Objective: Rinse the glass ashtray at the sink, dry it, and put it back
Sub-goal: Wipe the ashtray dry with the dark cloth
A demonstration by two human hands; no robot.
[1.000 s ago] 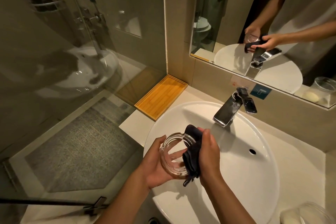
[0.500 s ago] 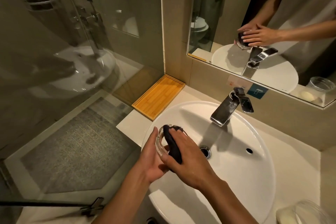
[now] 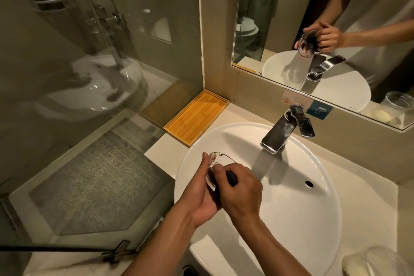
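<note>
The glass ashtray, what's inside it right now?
A dark cloth is pressed into the glass ashtray by the right hand; the left hand holds it. The ashtray's floor is covered.

Pale countertop (image 3: 367, 177), white basin (image 3: 313, 219) set on it, bamboo tray (image 3: 197, 116) in corner, glass jar (image 3: 380, 262) at right

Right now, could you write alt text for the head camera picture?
Two bare hands hold a glass ashtray over a white sink: the left hand grips it while the right hand presses a dark cloth inside. A chrome faucet and bamboo tray stand behind.
</note>
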